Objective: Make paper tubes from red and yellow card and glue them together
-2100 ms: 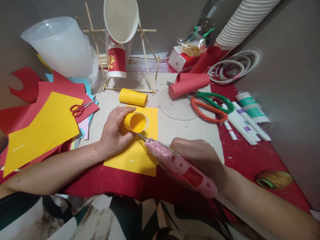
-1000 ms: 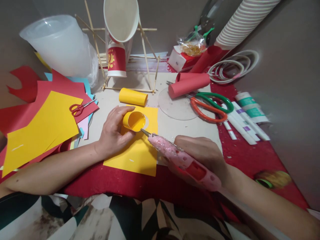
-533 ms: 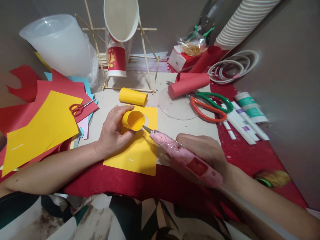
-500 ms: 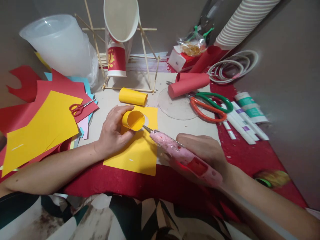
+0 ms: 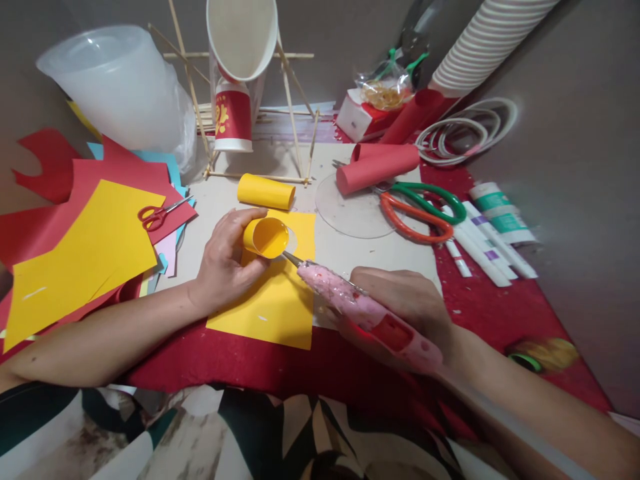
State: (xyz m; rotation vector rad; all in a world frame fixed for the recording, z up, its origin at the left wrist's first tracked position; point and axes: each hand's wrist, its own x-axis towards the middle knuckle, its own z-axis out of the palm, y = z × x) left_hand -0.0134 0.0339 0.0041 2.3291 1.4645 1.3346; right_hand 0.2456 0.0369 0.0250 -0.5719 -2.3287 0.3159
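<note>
My left hand (image 5: 231,257) is closed around a short yellow paper tube (image 5: 254,237), its open end turned towards me. In my right hand (image 5: 405,307) is a pink glue gun (image 5: 345,293), gripped from behind. The gun's metal nozzle points up and left and meets the lower right rim of the tube, as far as I can see. Beneath the tube lies a sheet of yellow paper (image 5: 280,320). Just behind it, a second yellow tube (image 5: 266,192) rests on its side on the grey board (image 5: 367,257). The fingers under the gun are partly hidden.
A stick frame (image 5: 260,179) with paper cups (image 5: 234,120) stands at the back. Large scissors (image 5: 425,230), red paper tubes (image 5: 377,170) and white markers (image 5: 480,250) lie to the right. Coloured paper (image 5: 80,260) and small red-handled scissors (image 5: 157,217) are at the left.
The glue gun's nozzle has shifted very slightly left along the tube's rim. Both hands keep their hold, and the other things stay in place.
</note>
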